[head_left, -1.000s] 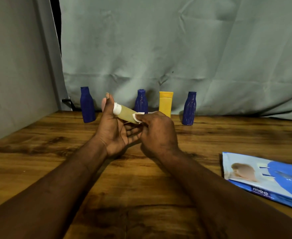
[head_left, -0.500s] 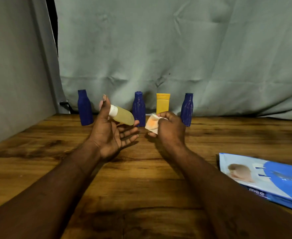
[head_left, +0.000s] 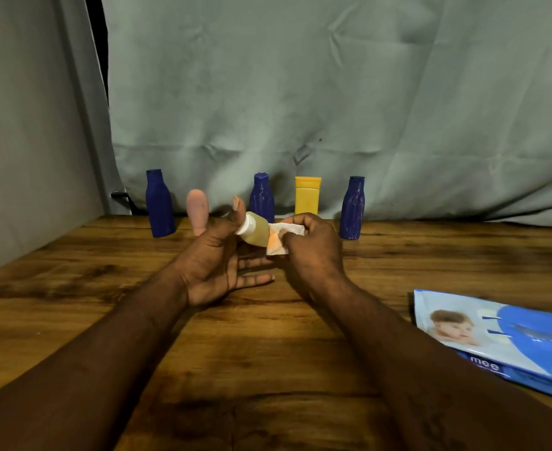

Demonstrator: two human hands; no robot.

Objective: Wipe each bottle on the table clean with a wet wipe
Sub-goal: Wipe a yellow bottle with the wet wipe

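Head view: left hand (head_left: 213, 271) palm-up, fingers around small bottle (head_left: 255, 232); right hand (head_left: 313, 252), fingers tight on wet wipe (head_left: 279, 241).

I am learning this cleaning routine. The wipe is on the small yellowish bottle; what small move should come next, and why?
Probably slide the wet wipe along the small bottle toward its white cap. The right hand pinches the wipe against only the bottle's base end, while the left hand holds it at the cap end.

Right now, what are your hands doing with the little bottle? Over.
Left hand pinches small yellow bottle. Right hand holds wet wipe against it. Nothing in the way.
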